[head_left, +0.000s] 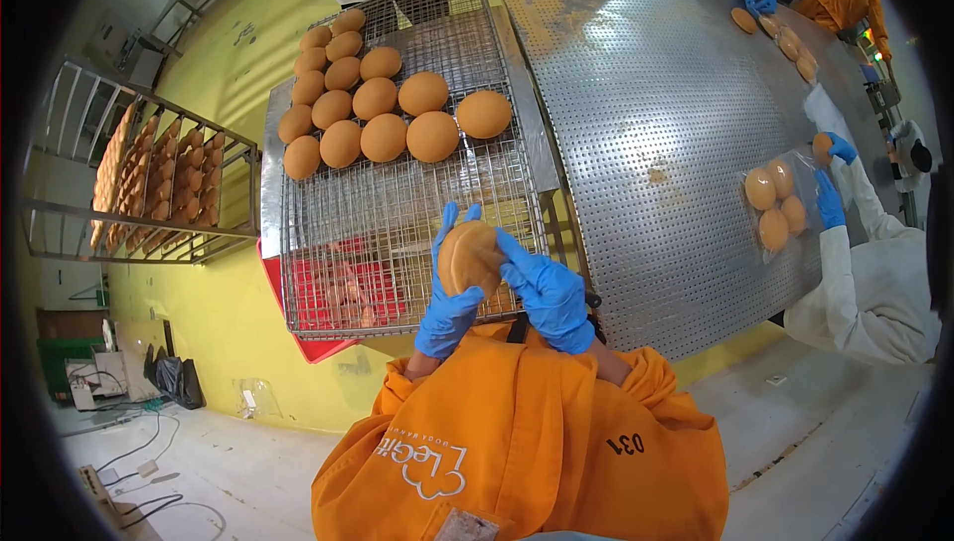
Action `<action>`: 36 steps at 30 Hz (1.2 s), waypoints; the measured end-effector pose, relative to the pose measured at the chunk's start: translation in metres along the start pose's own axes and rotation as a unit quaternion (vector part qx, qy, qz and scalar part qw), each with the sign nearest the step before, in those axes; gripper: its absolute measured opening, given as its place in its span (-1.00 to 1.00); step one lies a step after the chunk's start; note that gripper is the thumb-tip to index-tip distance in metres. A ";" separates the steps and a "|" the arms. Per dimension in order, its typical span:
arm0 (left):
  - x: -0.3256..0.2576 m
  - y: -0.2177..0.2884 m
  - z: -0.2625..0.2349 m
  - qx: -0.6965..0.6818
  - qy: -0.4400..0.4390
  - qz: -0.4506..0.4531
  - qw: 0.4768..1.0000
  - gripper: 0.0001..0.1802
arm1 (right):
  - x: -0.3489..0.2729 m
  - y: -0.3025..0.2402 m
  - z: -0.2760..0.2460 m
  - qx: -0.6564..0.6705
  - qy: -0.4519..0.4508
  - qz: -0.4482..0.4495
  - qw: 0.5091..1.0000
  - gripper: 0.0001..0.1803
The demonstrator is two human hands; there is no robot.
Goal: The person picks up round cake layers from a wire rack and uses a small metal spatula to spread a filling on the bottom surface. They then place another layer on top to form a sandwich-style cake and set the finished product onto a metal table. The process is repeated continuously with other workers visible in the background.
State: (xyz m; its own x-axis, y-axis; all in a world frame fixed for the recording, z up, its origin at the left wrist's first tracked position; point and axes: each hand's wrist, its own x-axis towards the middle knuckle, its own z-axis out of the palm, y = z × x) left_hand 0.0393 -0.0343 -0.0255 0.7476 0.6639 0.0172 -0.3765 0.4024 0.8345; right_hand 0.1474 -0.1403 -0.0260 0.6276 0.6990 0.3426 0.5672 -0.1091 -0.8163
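A round brown bun (467, 259) is held up in front of my chest, above the near edge of the wire rack (417, 183). My left hand (447, 305), in a blue glove, grips its left side and underside. The gloved fingers of my right hand (549, 295) press on the bun's right side. Farther off on the rack lie several more buns (375, 99) in loose rows, mostly toward its left and middle. The bun's far side and some fingertips are hidden.
Right of the rack stands a perforated metal table (646, 124). A co-worker handles a clear bag of buns (775, 205) at its right edge; other workers stand beyond. A red crate (343, 288) sits under the rack, and a trolley of buns (159, 168) stands left.
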 end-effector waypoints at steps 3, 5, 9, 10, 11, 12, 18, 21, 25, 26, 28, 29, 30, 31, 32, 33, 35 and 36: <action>0.003 0.002 0.003 -0.129 0.017 -0.063 0.990 0.24 | 0.006 0.022 0.003 -0.037 -0.005 0.020 0.999 -0.57; 0.008 -0.002 -0.004 -0.178 0.047 -0.082 0.980 0.15 | 0.006 0.027 -0.001 -0.108 -0.041 -0.003 0.993 -0.54; 0.017 -0.009 -0.014 -0.224 0.082 -0.102 0.966 -0.05 | 0.000 0.014 -0.008 -0.216 -0.104 -0.116 0.964 -0.53; 0.017 -0.009 -0.016 -0.225 0.087 -0.112 0.964 -0.09 | -0.001 0.020 -0.006 -0.218 -0.103 -0.121 0.963 -0.53; 0.016 -0.007 -0.021 -0.222 0.089 -0.120 0.964 -0.13 | -0.001 0.031 -0.004 -0.205 -0.102 -0.046 0.972 -0.54; 0.017 -0.008 -0.023 -0.200 0.103 -0.122 0.967 -0.16 | 0.004 0.046 -0.003 -0.192 -0.100 0.026 0.976 -0.55; 0.033 -0.033 -0.025 0.079 0.019 -0.140 0.987 -0.24 | -0.005 0.048 0.030 0.392 -0.101 0.250 0.880 -0.26; 0.058 -0.032 -0.002 0.262 -0.121 -0.136 0.948 -0.20 | 0.027 0.066 0.006 0.445 -0.058 0.314 0.836 -0.29; 0.150 -0.023 0.002 0.488 -0.225 -0.005 0.843 -0.12 | 0.059 0.148 -0.038 0.544 0.047 0.478 0.688 -0.36; 0.180 -0.031 -0.013 0.623 -0.203 0.121 0.746 -0.11 | 0.070 0.144 -0.044 0.563 0.086 0.451 0.687 -0.36; 0.224 -0.011 0.020 0.807 -0.052 0.025 0.588 0.06 | 0.069 0.152 -0.056 0.558 0.145 0.421 0.700 -0.26; 0.240 -0.014 0.016 0.825 -0.063 -0.022 0.561 0.08 | 0.066 0.144 -0.058 0.548 0.110 0.418 0.717 -0.22; 0.251 -0.015 -0.003 0.843 -0.063 -0.073 0.529 0.10 | 0.062 0.125 -0.057 0.539 0.065 0.415 0.730 -0.18; 0.258 -0.018 -0.013 0.856 -0.070 -0.122 0.498 0.12 | 0.057 0.115 -0.059 0.527 0.026 0.411 0.743 -0.14; 0.259 -0.022 -0.013 0.818 -0.097 -0.122 0.554 0.12 | 0.044 0.124 -0.058 0.538 -0.012 0.406 0.739 -0.06; 0.253 -0.025 -0.015 0.776 -0.122 -0.125 0.607 0.11 | 0.034 0.122 -0.058 0.506 -0.030 0.411 0.758 -0.08; 0.230 -0.033 -0.021 0.523 -0.160 -0.164 0.821 0.11 | 0.022 0.114 -0.057 0.440 -0.071 0.420 0.790 -0.10; 0.211 -0.041 -0.024 0.278 -0.165 -0.190 0.927 0.12 | 0.019 0.098 -0.061 0.397 -0.068 0.413 0.817 -0.20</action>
State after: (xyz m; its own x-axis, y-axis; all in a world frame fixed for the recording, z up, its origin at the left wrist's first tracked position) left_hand 0.1992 0.1042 -0.0696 0.9294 0.2753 -0.2460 0.2204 0.1210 0.9679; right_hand 0.2475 -0.1809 -0.0705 0.5261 0.6960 -0.4888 -0.5786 -0.1284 -0.8055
